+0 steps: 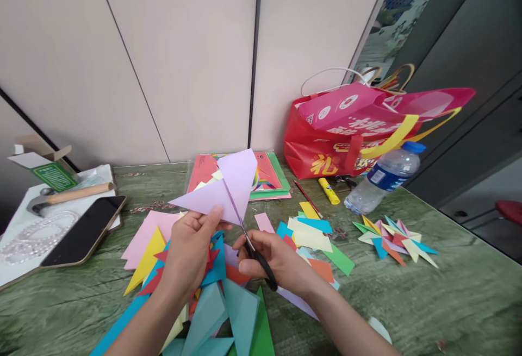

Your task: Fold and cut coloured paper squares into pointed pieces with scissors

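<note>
Pinched between the thumb and fingers of my left hand (pixel 191 247) is a sheet of lilac paper (pixel 238 176), raised above the table. A slit runs up through the sheet and parts it into two flaps. My right hand (pixel 277 258) grips black-handled scissors (pixel 261 263), their blades at the lower end of the slit. Below my hands lie teal folded paper pieces (pixel 207 312), along with red and blue folded ones. A yellow paper triangle (pixel 144 263) and pink paper (pixel 149 236) rest left of my left hand.
Coloured paper strips (pixel 310 233) lie scattered to the right, near a folded-paper star (pixel 395 239). Behind them stand a water bottle (pixel 385 174), a yellow glue stick (pixel 328 191) and a red bag (pixel 318 149). On the left are a phone (pixel 84 231), a hammer (pixel 69 195) and a bead string (pixel 38 236).
</note>
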The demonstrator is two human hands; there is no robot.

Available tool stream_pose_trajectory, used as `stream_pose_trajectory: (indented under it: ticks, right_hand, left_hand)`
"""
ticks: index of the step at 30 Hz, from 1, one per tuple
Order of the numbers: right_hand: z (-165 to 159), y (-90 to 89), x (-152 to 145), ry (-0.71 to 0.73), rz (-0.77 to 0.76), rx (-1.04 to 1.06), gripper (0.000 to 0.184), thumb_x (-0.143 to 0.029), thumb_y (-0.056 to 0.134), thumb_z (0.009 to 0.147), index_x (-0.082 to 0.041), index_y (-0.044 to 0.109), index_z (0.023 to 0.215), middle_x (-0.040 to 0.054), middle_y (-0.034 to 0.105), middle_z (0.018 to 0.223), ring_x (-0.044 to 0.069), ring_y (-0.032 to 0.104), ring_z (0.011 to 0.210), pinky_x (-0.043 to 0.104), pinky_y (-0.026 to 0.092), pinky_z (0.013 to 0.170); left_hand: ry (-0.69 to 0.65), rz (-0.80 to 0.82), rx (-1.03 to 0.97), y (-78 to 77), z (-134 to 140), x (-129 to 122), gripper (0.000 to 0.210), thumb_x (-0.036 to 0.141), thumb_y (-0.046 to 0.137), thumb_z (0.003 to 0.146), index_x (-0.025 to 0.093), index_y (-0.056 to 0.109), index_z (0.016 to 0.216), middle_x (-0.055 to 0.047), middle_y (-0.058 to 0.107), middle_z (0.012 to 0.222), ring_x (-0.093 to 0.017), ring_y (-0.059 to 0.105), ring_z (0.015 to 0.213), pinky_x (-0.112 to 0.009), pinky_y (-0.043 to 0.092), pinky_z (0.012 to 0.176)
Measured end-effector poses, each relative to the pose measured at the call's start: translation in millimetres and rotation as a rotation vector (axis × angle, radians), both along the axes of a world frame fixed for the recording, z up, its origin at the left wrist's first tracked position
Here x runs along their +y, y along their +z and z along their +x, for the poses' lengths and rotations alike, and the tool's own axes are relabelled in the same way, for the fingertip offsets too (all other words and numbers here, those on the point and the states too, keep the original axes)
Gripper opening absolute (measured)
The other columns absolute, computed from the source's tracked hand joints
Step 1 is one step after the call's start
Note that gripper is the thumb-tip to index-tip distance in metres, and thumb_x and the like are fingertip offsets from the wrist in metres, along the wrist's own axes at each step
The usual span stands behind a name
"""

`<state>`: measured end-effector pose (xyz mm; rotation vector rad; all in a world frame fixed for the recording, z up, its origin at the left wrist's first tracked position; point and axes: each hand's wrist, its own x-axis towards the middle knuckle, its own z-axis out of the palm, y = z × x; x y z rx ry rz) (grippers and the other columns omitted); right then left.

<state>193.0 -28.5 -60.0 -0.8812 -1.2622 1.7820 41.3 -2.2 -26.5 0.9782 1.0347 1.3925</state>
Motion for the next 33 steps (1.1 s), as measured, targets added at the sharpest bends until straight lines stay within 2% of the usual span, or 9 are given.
stream_pose_trajectory:
  ticks: [5, 12, 18, 27, 33]
  right_hand:
    - [-0.3, 2.3, -0.2, -0.012, 0.005, 0.0, 0.043, -0.042, 0.081, 0.055, -0.017, 0.062, 0.085, -0.0043, 0.052, 0.067, 0.01, 0.045, 0.061, 0.022, 0.034, 0.054]
    - [-0.5, 2.5, -1.0, -0.007, 0.014, 0.01, 0.041, -0.038, 0.081, 0.056, -0.016, 0.061, 0.084, -0.0046, 0.051, 0.067, 0.009, 0.044, 0.061, 0.021, 0.032, 0.054]
    - [-0.7, 1.3, -0.2, -0.003, 0.024, 0.01, 0.041, -0.038, 0.081, 0.057, -0.016, 0.061, 0.085, -0.0051, 0.05, 0.065, 0.009, 0.043, 0.06, 0.021, 0.031, 0.053]
    - [0.0, -0.5, -0.6, -0.013, 0.03, 0.013, 0.039, -0.036, 0.081, 0.059, -0.016, 0.061, 0.085, -0.0053, 0.05, 0.064, 0.008, 0.041, 0.058, 0.02, 0.03, 0.052]
    - [-0.9, -2.7, 0.3, -0.01, 0.04, 0.004, 0.038, -0.037, 0.08, 0.06, -0.016, 0.06, 0.085, -0.0049, 0.05, 0.065, 0.008, 0.042, 0.059, 0.02, 0.03, 0.053]
  left_hand:
    - [0.004, -0.026, -0.009, -1.1, 0.7, -0.1, 0.022, 0.033, 0.075, 0.064, 0.015, 0.064, 0.071, 0.001, 0.068, 0.061, -0.016, 0.064, 0.061, -0.028, 0.051, 0.064]
    - [0.034, -0.034, -0.04, -2.6, 1.4, -0.4, 0.023, 0.031, 0.078, 0.061, 0.016, 0.061, 0.063, 0.003, 0.066, 0.059, -0.015, 0.064, 0.06, -0.024, 0.049, 0.058]
    - [0.035, -0.025, -0.058, -3.1, 1.5, -0.1, 0.021, 0.029, 0.077, 0.063, 0.016, 0.06, 0.061, 0.004, 0.066, 0.059, -0.014, 0.063, 0.059, -0.023, 0.051, 0.059]
    - [-0.021, -0.032, 0.058, -2.0, -1.3, -2.7, 0.023, 0.023, 0.079, 0.06, 0.012, 0.068, 0.078, -0.001, 0.072, 0.069, -0.013, 0.064, 0.06, -0.022, 0.052, 0.064]
    - [-0.027, -0.069, 0.154, -0.6, -4.0, -2.5, 0.021, 0.021, 0.078, 0.059, 0.013, 0.069, 0.076, -0.002, 0.073, 0.066, -0.015, 0.065, 0.06, -0.021, 0.052, 0.061]
